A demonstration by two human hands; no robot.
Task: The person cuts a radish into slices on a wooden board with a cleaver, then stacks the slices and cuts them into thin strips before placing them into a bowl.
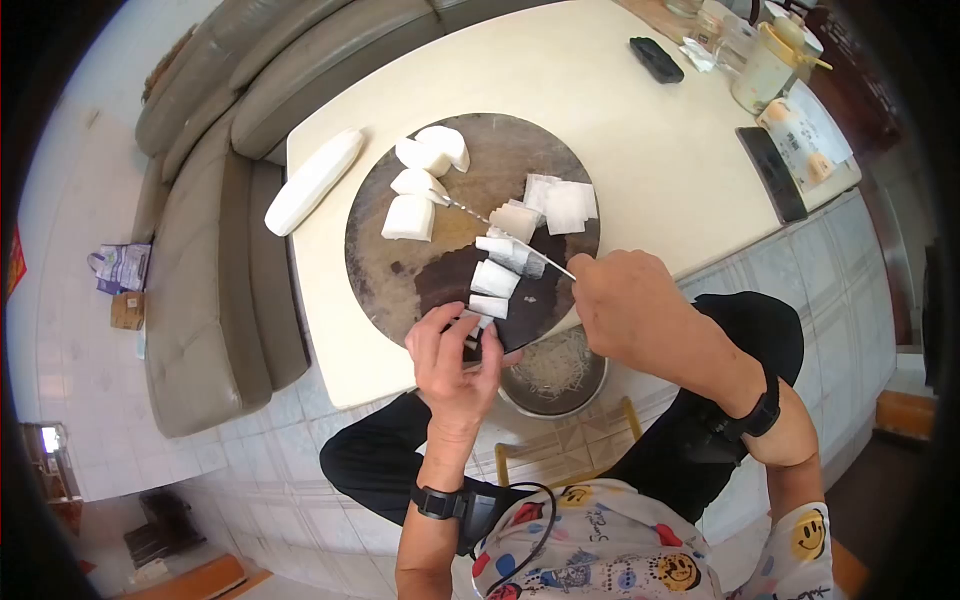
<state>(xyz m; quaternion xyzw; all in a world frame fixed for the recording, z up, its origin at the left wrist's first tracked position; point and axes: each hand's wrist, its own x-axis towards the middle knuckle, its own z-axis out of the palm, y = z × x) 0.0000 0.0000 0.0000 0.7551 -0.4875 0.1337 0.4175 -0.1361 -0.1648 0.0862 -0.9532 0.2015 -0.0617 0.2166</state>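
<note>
Two hands at work over a round cutting board (400, 270) on the pale bench (620, 130); I log this from the head camera.

Right hand (625, 300): grip closed around the handle of a knife (468, 212). The handle is hidden inside the fist. The thin blade runs away from the hand, up and to the left across the board, with its tip near the thick chunks (410, 217) at the far left of the board.

Left hand (455, 360): at the near rim of the board, fingers curled, with the fingertips by the lowest of the cut slices (495, 280). I cannot tell whether this grip has closed on a piece or only rests there.

The cut slices lie in a short row at the middle of the board, just under the blade and between the two hands. A second small stack of thin squares (560, 205) sits at the far right of the board, apart from the row. All the pieces are white; the board under the row is dark and looks wet.

Other items noted:
- An uncut white length of vegetable (313, 182) lies on the bench just left of the board.
- A metal bowl (553, 372) of pale shreds sits below the near edge of the bench, partly under the board's rim.
- A black phone (656, 58) and a cream jug (765, 70) are at the far right end of the bench, well apart from the board.
- A grey sofa (200, 250) runs along the bench's left side.
- There is a dark band on each wrist.
</note>
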